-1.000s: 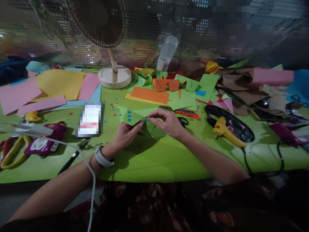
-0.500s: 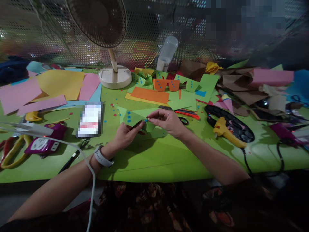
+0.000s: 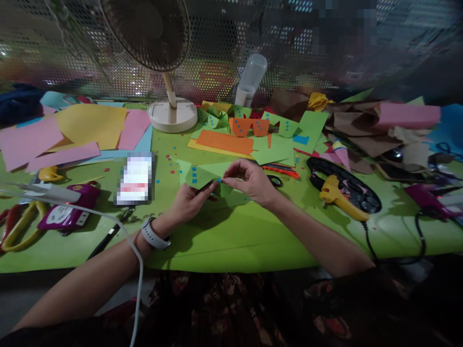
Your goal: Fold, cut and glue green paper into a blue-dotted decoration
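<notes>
My left hand (image 3: 191, 201) is closed on a folded green paper cutout (image 3: 207, 174), its thumb lying along the near edge. Small blue squares (image 3: 194, 175) sit in a column on the cutout's left part. The fingertips of my right hand (image 3: 249, 184) pinch a tiny blue paper square (image 3: 220, 180) close to my left thumb tip. Part of the cutout is hidden behind my fingers. Just beyond my hands lie an orange paper strip (image 3: 224, 143) and an orange glasses-shaped cutout (image 3: 249, 127) with blue dots.
A phone (image 3: 134, 178) and a purple power strip (image 3: 70, 212) lie to the left, with a white cable crossing my left forearm. A yellow glue gun (image 3: 336, 195) rests by a black tray (image 3: 367, 195) on the right. A fan (image 3: 172, 115) stands behind.
My right fingers have shifted very slightly, still pinching the blue square. My left hand and the green cutout stay almost in place.
</notes>
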The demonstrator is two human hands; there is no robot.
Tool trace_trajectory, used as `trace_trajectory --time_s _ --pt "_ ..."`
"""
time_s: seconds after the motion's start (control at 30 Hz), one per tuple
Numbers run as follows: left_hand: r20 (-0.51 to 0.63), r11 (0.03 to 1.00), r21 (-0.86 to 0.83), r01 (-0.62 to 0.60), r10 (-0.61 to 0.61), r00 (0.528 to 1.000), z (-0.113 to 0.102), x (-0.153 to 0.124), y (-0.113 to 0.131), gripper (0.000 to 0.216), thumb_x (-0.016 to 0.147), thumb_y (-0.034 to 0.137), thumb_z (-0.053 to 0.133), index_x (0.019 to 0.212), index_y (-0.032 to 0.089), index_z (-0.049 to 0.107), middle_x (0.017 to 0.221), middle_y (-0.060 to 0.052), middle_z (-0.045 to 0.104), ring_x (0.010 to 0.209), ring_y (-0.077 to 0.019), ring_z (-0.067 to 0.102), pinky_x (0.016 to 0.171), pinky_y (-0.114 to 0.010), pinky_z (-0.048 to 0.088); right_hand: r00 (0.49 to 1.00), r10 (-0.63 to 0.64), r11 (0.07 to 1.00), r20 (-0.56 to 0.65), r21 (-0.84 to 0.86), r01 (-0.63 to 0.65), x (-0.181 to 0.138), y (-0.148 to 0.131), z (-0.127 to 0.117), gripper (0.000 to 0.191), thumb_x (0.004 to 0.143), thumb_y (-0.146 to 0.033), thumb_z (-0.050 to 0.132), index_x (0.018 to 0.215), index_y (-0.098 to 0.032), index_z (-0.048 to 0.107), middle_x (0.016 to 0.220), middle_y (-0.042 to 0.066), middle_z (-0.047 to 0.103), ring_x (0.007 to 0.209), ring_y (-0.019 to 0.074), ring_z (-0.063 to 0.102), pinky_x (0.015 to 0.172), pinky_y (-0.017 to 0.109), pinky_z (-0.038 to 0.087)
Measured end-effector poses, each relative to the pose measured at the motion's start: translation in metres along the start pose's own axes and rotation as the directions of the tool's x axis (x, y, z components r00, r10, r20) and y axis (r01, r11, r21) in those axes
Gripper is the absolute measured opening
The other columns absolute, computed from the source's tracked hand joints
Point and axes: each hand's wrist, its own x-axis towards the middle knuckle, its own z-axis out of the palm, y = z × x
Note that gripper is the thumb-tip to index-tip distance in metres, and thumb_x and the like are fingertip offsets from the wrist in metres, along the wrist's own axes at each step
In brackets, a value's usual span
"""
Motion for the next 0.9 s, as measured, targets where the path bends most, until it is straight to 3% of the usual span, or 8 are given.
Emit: trace_trajectory --time_s 0.37,0.73,0.9 --pt "-0.024 0.999 0.047 0.007 -0.006 1.000 0.0010 0.0005 0.0019 0.029 0.085 0.043 0.068 0.094 0.016 0.072 0.090 -0.005 0.075 0.070 -0.0159 0.069 0.062 -0.028 0.065 0.999 0.033 0.992 0.006 -0.121 -0.032 -0.0009 -0.0014 -0.0008 0.022 0.073 -0.031 0.077 0.086 -0.019 0.065 0.087 0.003 0.069 0.084 0.0161 0.064 0.085 0.036 0.053" --pt "-0.014 0.999 0.054 -0.007 0.008 1.000 -0.0001 0.0004 0.0007 0.026 0.087 0.040 0.066 0.098 0.017 0.072 0.093 -0.004 0.076 0.071 -0.0156 0.070 0.062 -0.027 0.066 0.999 -0.048 0.967 -0.015 -0.249 0.043 -0.0024 -0.0006 -0.0009 0.022 0.076 -0.033 0.077 0.088 -0.020 0.064 0.089 0.003 0.068 0.086 0.0176 0.064 0.084 0.036 0.051" --pt "-0.052 0.998 0.062 -0.013 0.016 0.999 0.0015 0.0009 0.0040 0.026 0.087 0.039 0.066 0.098 0.016 0.071 0.095 -0.002 0.076 0.074 -0.0166 0.070 0.063 -0.028 0.066 0.990 -0.137 0.922 -0.043 -0.371 0.111 -0.0035 -0.0035 0.0005 0.012 0.078 -0.029 0.075 0.083 -0.020 0.067 0.096 0.006 0.067 0.094 0.0201 0.063 0.090 0.039 0.048"
